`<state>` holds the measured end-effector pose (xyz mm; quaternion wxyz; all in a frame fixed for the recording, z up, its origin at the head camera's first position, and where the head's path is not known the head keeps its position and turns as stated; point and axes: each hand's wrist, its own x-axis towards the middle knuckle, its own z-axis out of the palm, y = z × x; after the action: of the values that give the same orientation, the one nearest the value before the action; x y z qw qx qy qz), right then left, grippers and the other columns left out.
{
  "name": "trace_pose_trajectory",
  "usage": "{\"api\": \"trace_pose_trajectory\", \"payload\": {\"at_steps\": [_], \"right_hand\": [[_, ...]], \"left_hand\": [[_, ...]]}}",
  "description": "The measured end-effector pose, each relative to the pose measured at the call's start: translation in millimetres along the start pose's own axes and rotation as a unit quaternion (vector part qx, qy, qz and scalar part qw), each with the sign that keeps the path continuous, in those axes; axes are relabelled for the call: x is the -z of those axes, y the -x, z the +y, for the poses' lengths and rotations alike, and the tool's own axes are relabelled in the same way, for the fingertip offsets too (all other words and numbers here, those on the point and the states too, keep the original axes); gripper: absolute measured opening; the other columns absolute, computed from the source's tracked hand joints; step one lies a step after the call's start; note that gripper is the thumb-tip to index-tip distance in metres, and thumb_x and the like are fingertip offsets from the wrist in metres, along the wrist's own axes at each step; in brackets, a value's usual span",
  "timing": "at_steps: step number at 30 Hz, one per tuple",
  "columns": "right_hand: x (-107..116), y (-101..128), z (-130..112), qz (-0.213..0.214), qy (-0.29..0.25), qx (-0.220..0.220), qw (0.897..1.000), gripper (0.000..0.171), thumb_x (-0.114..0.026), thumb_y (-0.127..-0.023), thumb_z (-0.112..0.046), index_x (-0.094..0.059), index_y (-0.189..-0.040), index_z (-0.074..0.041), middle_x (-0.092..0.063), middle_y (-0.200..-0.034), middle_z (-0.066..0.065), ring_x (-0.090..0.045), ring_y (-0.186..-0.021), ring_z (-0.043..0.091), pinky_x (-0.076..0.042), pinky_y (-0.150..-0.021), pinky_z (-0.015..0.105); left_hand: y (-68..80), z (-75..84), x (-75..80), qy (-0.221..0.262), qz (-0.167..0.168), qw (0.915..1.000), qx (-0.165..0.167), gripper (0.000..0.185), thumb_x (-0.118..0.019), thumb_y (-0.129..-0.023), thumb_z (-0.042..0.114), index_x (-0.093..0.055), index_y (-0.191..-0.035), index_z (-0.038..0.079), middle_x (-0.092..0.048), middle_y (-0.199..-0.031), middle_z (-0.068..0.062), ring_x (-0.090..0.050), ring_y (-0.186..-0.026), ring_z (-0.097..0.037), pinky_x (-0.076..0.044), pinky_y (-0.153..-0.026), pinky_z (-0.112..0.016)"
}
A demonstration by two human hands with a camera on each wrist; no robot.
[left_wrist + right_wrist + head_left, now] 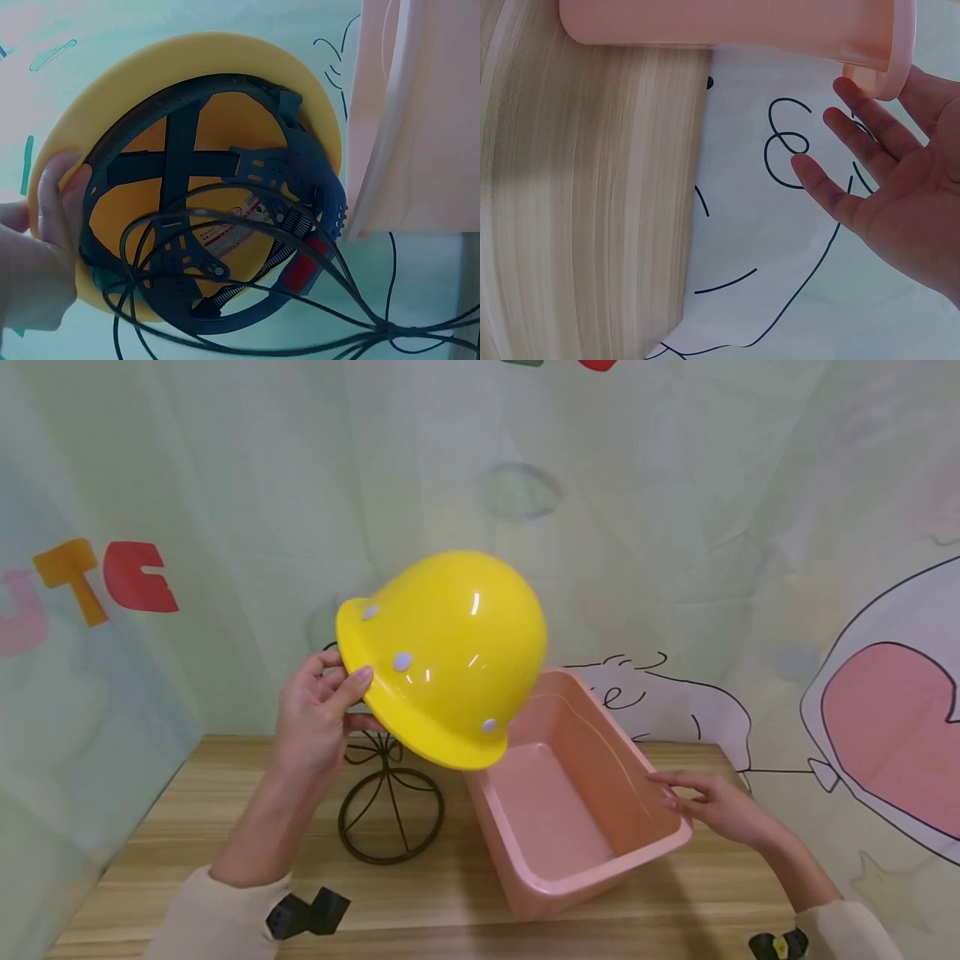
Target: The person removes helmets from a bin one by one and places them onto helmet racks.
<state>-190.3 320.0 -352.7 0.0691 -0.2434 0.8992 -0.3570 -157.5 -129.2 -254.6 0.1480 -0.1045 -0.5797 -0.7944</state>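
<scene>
A yellow hard hat (457, 652) is held up by my left hand (318, 710), thumb on the outside of the brim and fingers beneath it. In the left wrist view, the hat's inside (225, 172) shows dark suspension straps and a headband with a red patch. To the right, my right hand (716, 806) pinches the rim of a pink plastic bin (551, 885). Its other fingers (877, 127) are spread below that rim in the right wrist view. The part of the bin's inside that shows holds nothing; the hat hides its far left corner.
A black wire stand (390, 818) with a round base stands on the wooden table (225, 810), left of the bin and partly behind the hat. In the left wrist view its thin wires cross in front of the hat. A printed cloth (637, 568) hangs behind the table.
</scene>
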Motion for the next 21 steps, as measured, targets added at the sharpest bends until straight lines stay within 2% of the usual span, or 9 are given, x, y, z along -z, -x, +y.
{"api": "trace_pose_trajectory", "payload": {"at_steps": [7, 21], "right_hand": [[0.4, 0.5, -0.7, 0.002, 0.004, 0.000, 1.000, 0.037, -0.059, -0.089, -0.016, -0.056, -0.123, -0.002, -0.054, -0.123, 0.019, -0.045, -0.115, 0.041, -0.051, -0.081, 0.044], [0.9, -0.2, 0.2, -0.001, -0.007, -0.013, 1.000, 0.039, -0.060, -0.088, -0.017, -0.056, -0.123, -0.002, -0.053, -0.124, 0.021, -0.046, -0.115, 0.042, -0.052, -0.080, 0.040]], "left_hand": [[2.3, -2.2, 9.9, 0.034, 0.004, 0.9993, -0.012, 0.015, -0.053, -0.091, 0.002, -0.043, -0.102, 0.000, -0.067, -0.087, -0.003, -0.065, -0.069, -0.014, -0.054, -0.048, -0.026], [9.2, -6.1, 28.4, 0.063, 0.004, 0.9978, -0.018, 0.019, -0.056, -0.089, 0.003, -0.043, -0.101, -0.001, -0.068, -0.085, -0.005, -0.065, -0.068, -0.014, -0.054, -0.048, -0.026]]}}
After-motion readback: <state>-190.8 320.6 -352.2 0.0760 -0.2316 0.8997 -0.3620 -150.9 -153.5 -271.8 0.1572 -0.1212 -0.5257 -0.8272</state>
